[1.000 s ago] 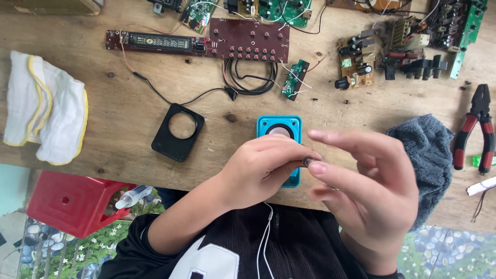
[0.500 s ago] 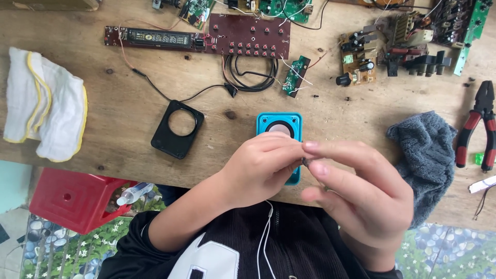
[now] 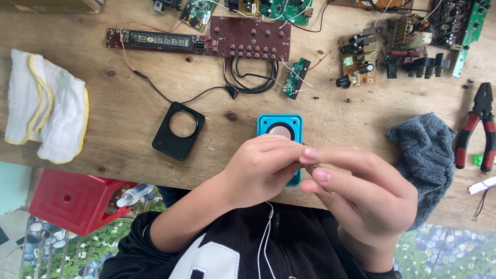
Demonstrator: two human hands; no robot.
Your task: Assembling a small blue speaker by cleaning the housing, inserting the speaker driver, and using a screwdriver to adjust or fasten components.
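A: What do I have in hand?

B: My left hand point(image 3: 261, 173) and right hand point(image 3: 361, 199) meet at centre frame, fingertips pinched together on a small dark part point(image 3: 311, 169), too tiny to identify. Just behind them the blue speaker point(image 3: 279, 126) lies on the counter point(image 3: 103, 119), its cone facing up, partly hidden by my left hand.

A: How should I work it?

B: I judge it best to keep both grips light and low over the speaker, so a dropped part lands there.

A: Any containers?

B: At lower left, a red stool point(image 3: 67, 204) with a small glue tube point(image 3: 133, 195) beside it; whether the tube has anything left inside, I cannot tell.
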